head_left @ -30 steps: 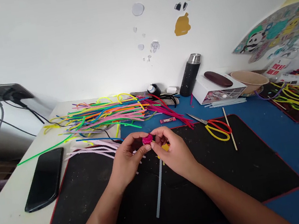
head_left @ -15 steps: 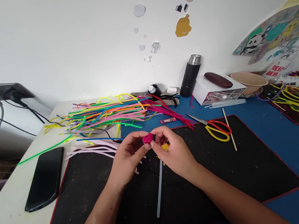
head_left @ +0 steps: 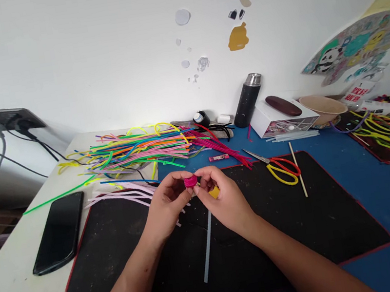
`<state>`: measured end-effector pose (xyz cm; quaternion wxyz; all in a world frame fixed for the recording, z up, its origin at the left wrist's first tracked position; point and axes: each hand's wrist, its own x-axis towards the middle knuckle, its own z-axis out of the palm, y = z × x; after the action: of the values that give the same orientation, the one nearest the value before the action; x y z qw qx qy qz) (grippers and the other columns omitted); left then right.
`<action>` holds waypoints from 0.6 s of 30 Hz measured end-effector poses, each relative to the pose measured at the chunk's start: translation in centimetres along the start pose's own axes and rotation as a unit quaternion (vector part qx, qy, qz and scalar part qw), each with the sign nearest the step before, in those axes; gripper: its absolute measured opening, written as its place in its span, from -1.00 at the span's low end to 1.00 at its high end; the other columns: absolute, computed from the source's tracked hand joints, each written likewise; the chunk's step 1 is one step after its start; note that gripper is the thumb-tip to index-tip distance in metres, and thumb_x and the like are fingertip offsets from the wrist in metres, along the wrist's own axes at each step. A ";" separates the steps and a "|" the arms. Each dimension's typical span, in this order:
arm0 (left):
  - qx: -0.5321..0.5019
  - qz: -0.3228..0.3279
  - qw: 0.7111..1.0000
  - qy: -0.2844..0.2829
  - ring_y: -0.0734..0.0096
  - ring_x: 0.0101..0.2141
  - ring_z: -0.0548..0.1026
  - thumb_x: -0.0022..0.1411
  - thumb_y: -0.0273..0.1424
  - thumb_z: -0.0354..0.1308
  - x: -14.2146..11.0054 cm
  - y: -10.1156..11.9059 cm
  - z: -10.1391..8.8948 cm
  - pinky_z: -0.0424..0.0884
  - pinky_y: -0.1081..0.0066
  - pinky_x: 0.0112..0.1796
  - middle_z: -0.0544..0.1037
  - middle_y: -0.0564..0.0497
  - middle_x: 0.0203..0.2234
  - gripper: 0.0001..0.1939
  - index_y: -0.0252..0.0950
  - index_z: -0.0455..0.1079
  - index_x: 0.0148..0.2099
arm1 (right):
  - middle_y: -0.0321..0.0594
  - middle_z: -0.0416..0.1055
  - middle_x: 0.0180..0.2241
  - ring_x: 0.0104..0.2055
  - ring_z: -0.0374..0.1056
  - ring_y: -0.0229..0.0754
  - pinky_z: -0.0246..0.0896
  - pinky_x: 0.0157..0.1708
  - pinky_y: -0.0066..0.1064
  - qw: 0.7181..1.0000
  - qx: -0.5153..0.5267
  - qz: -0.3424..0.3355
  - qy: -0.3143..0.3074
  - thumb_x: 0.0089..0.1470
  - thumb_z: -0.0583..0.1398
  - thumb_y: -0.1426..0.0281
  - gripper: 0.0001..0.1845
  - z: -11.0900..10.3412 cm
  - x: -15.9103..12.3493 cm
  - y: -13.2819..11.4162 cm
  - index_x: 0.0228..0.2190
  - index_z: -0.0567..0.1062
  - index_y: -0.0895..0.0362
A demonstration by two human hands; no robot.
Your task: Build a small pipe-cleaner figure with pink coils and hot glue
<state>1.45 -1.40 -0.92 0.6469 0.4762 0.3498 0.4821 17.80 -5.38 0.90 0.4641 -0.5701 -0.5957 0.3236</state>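
Between the fingertips of both hands is a small magenta coil (head_left: pixel 191 181), which looks like a wound pipe cleaner. My left hand (head_left: pixel 165 202) pinches its left side with thumb and forefinger. From the right, my right hand (head_left: pixel 226 200) closes thumb and fingers on the other side. Below them, a translucent glue stick (head_left: pixel 207 250) lies on the black mat (head_left: pixel 286 230). Part of a yellow item (head_left: pixel 214 192) shows behind my right hand; the rest is hidden. Lilac pipe cleaners (head_left: pixel 125 196) lie left of my left hand, their ends partly covered by it.
Multicoloured pipe cleaners (head_left: pixel 136 148) are heaped along the wall, magenta ones (head_left: pixel 217 145) at their right. Scissors (head_left: pixel 282 171) and a thin stick (head_left: pixel 298 169) lie to the right. A phone (head_left: pixel 58 231) lies left. A black flask (head_left: pixel 248 100) and white box (head_left: pixel 279 118) stand behind.
The magenta coil has tilted slightly between my fingers, showing more of its side. Both hands keep their pinch in nearly the same place, and the view has shifted a little.
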 end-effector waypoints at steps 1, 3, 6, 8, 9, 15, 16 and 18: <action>-0.010 -0.001 1.000 0.007 0.25 -0.12 0.58 0.13 -0.28 0.55 0.1 -0.1 0.0 0.51 0.34 -0.06 0.65 -0.03 -0.18 -0.69 -0.20 0.63 -0.10 | -0.34 0.43 -0.35 -0.31 0.41 -0.19 0.35 -0.21 -0.32 1.000 0.015 -0.004 0.001 0.23 0.26 0.34 -0.76 0.0 -0.1 0.0 -0.05 0.50 0.05; -0.032 -0.005 0.999 0.028 0.29 -0.15 0.57 0.13 -0.30 0.54 0.2 -0.3 -0.1 0.50 0.36 -0.08 0.63 -0.02 -0.19 -0.69 -0.21 0.63 -0.08 | -0.32 0.44 -0.34 -0.29 0.41 -0.18 0.36 -0.21 -0.32 0.999 0.048 -0.013 0.009 0.26 0.25 0.31 -0.74 -0.1 -0.4 0.2 -0.01 0.50 0.04; -0.058 -0.015 0.997 0.045 0.34 -0.18 0.55 0.14 -0.33 0.53 0.3 -0.5 -0.2 0.48 0.40 -0.11 0.62 0.00 -0.20 -0.70 -0.20 0.63 -0.08 | -0.30 0.45 -0.32 -0.27 0.42 -0.16 0.37 -0.19 -0.31 0.998 0.065 -0.009 0.022 0.29 0.25 0.28 -0.76 0.0 -0.8 0.6 -0.02 0.50 0.03; -0.062 -0.016 0.997 0.044 0.35 -0.17 0.54 0.13 -0.34 0.54 0.3 -0.5 -0.2 0.46 0.43 -0.11 0.62 0.01 -0.20 -0.71 -0.20 0.63 -0.09 | -0.28 0.45 -0.31 -0.26 0.42 -0.15 0.36 -0.19 -0.30 0.998 0.065 0.004 0.016 0.29 0.25 0.28 -0.76 0.2 -1.0 1.0 -0.03 0.51 0.03; -0.061 -0.015 0.997 0.043 0.36 -0.17 0.54 0.13 -0.34 0.54 0.3 -0.5 -0.2 0.46 0.44 -0.10 0.62 0.01 -0.20 -0.71 -0.20 0.63 -0.09 | -0.28 0.46 -0.31 -0.26 0.42 -0.15 0.36 -0.19 -0.30 0.998 0.065 0.010 0.012 0.29 0.25 0.28 -0.76 0.3 -1.1 1.1 -0.03 0.51 0.04; -0.058 -0.009 0.997 0.043 0.36 -0.16 0.53 0.13 -0.34 0.54 0.2 -0.5 -0.4 0.44 0.45 -0.10 0.62 0.02 -0.19 -0.72 -0.18 0.65 -0.09 | -0.29 0.44 -0.32 -0.26 0.41 -0.15 0.35 -0.19 -0.29 0.996 0.085 0.030 0.009 0.28 0.26 0.25 -0.76 0.8 -0.9 1.3 -0.04 0.51 0.04; -0.058 -0.009 0.997 0.041 0.36 -0.16 0.52 0.13 -0.34 0.54 0.2 -0.5 -0.4 0.44 0.44 -0.10 0.62 0.02 -0.19 -0.72 -0.18 0.65 -0.09 | -0.30 0.43 -0.32 -0.26 0.41 -0.15 0.35 -0.20 -0.30 0.995 0.093 0.034 0.010 0.27 0.26 0.24 -0.75 0.8 -0.8 1.3 -0.05 0.51 0.03; -0.060 -0.010 0.997 0.038 0.36 -0.16 0.52 0.14 -0.34 0.53 0.2 -0.5 -0.4 0.44 0.44 -0.11 0.62 0.01 -0.20 -0.72 -0.18 0.65 -0.09 | -0.30 0.42 -0.33 -0.28 0.40 -0.15 0.34 -0.23 -0.31 0.994 0.105 0.042 0.012 0.27 0.28 0.22 -0.74 0.8 -0.7 1.3 -0.06 0.51 0.03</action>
<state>1.30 -1.12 -1.51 0.6651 0.4143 0.3491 0.5138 17.49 -5.74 -0.74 0.5145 -0.5470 -0.5280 0.3966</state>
